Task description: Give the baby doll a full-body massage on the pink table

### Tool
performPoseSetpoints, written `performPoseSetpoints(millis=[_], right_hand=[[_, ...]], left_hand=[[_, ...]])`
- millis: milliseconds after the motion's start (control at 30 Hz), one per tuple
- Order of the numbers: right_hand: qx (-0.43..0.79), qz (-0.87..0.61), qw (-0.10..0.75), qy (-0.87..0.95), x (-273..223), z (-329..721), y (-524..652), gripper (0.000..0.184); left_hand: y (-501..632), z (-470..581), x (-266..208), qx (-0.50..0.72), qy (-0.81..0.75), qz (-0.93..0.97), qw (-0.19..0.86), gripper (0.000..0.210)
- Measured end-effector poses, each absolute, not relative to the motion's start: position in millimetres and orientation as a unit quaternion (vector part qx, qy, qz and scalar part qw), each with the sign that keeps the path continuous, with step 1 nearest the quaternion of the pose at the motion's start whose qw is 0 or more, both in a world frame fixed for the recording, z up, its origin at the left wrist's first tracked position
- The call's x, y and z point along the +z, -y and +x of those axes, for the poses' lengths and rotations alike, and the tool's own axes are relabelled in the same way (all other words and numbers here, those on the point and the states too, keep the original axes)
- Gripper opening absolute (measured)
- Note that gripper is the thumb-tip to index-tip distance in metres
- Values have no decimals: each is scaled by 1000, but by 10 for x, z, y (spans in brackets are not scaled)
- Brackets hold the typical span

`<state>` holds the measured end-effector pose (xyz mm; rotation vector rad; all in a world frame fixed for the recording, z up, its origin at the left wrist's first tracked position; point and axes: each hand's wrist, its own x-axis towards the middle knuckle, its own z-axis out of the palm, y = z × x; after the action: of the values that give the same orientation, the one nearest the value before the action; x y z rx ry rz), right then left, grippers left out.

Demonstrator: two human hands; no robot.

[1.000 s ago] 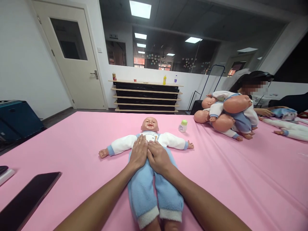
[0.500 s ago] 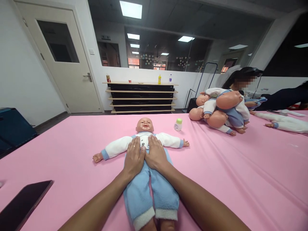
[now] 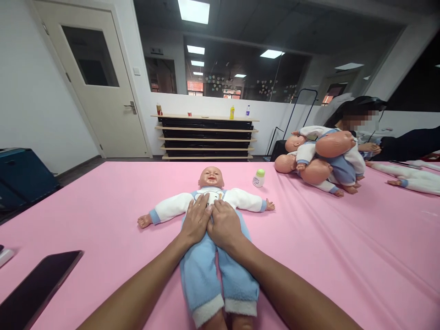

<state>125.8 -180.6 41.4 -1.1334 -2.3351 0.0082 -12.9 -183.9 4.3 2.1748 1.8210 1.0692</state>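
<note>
A baby doll [image 3: 201,270] lies on its back on the pink table cover, arms spread wide and head away from me. It wears a white top with blue cuffs and light blue trousers. My left hand [image 3: 196,222] rests flat on the left of its belly and chest, fingers stretched forward. Beside it, my right hand [image 3: 225,225] lies on the doll's other side, its fingers slightly bent at the tips. The thumbs nearly meet at the middle. Neither hand grips anything. Part of the print on the doll's top is covered by my fingers.
A small white bottle with a green cap [image 3: 259,178] stands right of the doll's head. Several dolls [image 3: 318,158] are heaped farther right, near a seated person [image 3: 343,114]. A dark phone [image 3: 39,286] lies at left on the pink table [image 3: 113,201].
My right fingers have drawn back and bent a little, uncovering more of the chest print. The left hand stays flat on the doll. The view has shifted slightly.
</note>
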Motion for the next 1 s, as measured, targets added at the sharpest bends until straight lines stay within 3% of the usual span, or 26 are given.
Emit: performPoseSetpoints(millis=[200, 500, 667, 767, 1000], right_hand=[[45, -351, 282, 892, 404, 1280, 1716, 47], [91, -479, 244, 838, 384, 1324, 1626, 66], [82, -528, 202, 821, 370, 1319, 1620, 77], [64, -524, 201, 825, 384, 1314, 1667, 71], [26, -408, 287, 866, 380, 1311, 1733, 47]], left_hand=[[1796, -121, -62, 397, -645, 648, 83, 57], [1950, 24, 7, 362, -642, 675, -36, 57], [2008, 37, 176, 327, -568, 753, -49, 58], [1979, 2, 207, 308, -552, 775, -17, 54], [1851, -59, 72, 356, -625, 692, 57, 56]])
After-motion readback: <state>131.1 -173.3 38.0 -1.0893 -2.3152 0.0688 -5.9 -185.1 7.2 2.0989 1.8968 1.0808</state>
